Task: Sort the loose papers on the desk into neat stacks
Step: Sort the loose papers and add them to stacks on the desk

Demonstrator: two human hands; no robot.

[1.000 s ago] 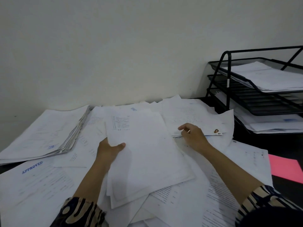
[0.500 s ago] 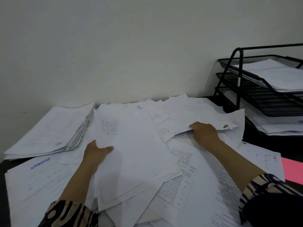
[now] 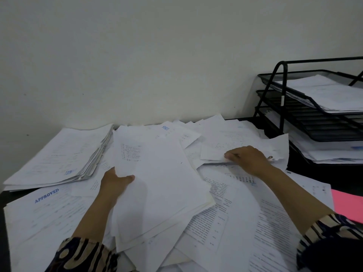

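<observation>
Loose white papers (image 3: 231, 209) cover the dark desk in a jumble. My left hand (image 3: 115, 183) grips the left edge of a bundle of white sheets (image 3: 161, 185), thumb on top, lifting it slightly over the pile. My right hand (image 3: 248, 160) lies further right, fingers closed on the near edge of a few printed sheets (image 3: 225, 142). A thick, fairly even stack (image 3: 59, 156) rests at the far left. A sheet stamped APPROVED (image 3: 45, 205) lies in front of it.
A black wire letter tray (image 3: 282, 107) with three tiers holding papers stands at the right against the wall. A pink sheet (image 3: 347, 205) lies at the right edge. A pale wall rises right behind the desk.
My left hand has drawn the bundle left and toward me. My right hand has shifted right and taken the edge of the sheets there. The view has panned a little.
</observation>
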